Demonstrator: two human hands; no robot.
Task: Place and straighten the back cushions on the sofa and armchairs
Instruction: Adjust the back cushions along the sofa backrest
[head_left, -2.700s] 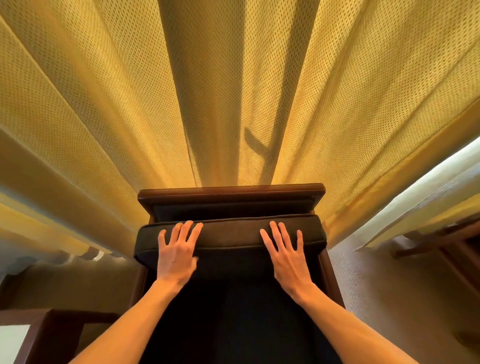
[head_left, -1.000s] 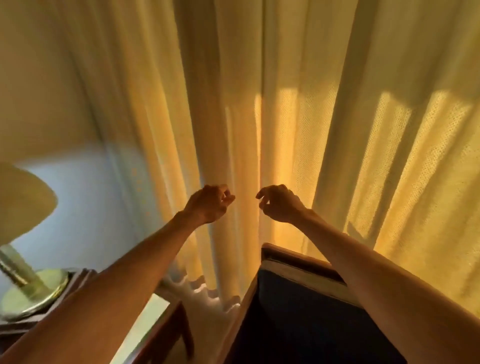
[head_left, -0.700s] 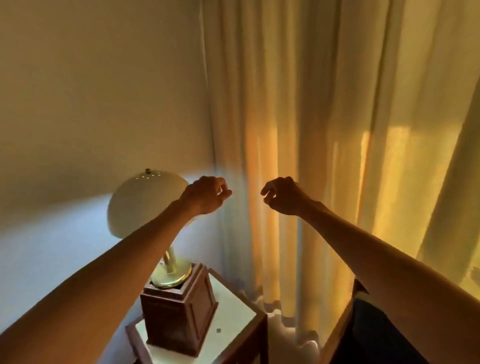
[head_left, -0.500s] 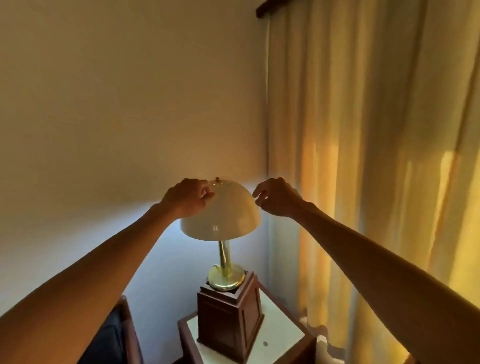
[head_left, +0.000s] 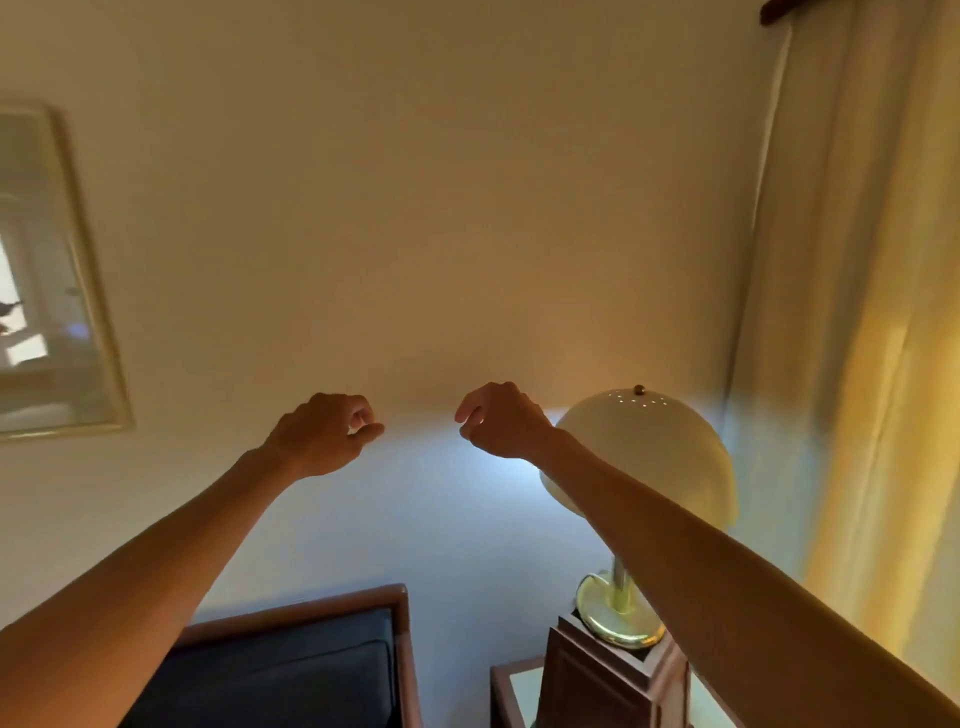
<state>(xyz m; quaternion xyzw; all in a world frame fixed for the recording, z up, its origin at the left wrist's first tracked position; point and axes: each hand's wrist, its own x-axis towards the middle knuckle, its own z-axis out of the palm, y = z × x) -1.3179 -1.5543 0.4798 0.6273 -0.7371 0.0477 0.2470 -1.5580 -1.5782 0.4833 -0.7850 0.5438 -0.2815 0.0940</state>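
A dark back cushion (head_left: 291, 680) rests inside a brown wooden seat frame (head_left: 400, 649) at the bottom of the view, against the wall. Only its upper right part shows; my left forearm covers the rest. My left hand (head_left: 324, 434) and my right hand (head_left: 501, 421) are both raised in front of the bare wall, well above the cushion. Each has its fingers curled loosely and holds nothing. Neither hand touches the cushion or the frame.
A cream dome lamp (head_left: 649, 457) with a brass base stands on a wooden block on a side table (head_left: 519, 691) right of the seat. Yellow curtains (head_left: 872, 312) hang at the right. A framed picture (head_left: 47, 280) hangs on the wall at left.
My view has swung left, from the armchair by the curtains past the lamp to another seat. My hands left the first cushion and now hang curled in the air.
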